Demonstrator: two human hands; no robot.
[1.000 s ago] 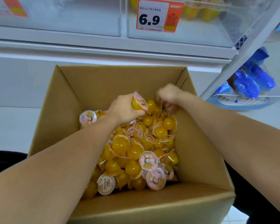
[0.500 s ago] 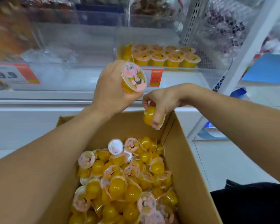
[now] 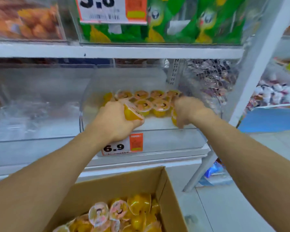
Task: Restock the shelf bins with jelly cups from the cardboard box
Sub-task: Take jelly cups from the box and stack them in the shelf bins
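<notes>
We are reaching both arms into the clear shelf bin that carries the 6.9 price tag on its front wall. Our left hand is curling its fingers round a yellow jelly cup, holding it tilted with the lid edge facing right, just in front of the cups already standing in the bin. Our right hand is blurred; its fingers are pointing down and seem to be pinching a second jelly cup near the bin's floor, though we cannot tell the grip exactly. Between and behind our hands, two rows of jelly cups are standing upright with their printed lids up. Below, the cardboard box is sitting open in front of the shelf, and loose jelly cups in the box are lying jumbled, some lid-up, some on their sides. Above the bin, green snack bags are filling the upper shelf, beside another price tag.
</notes>
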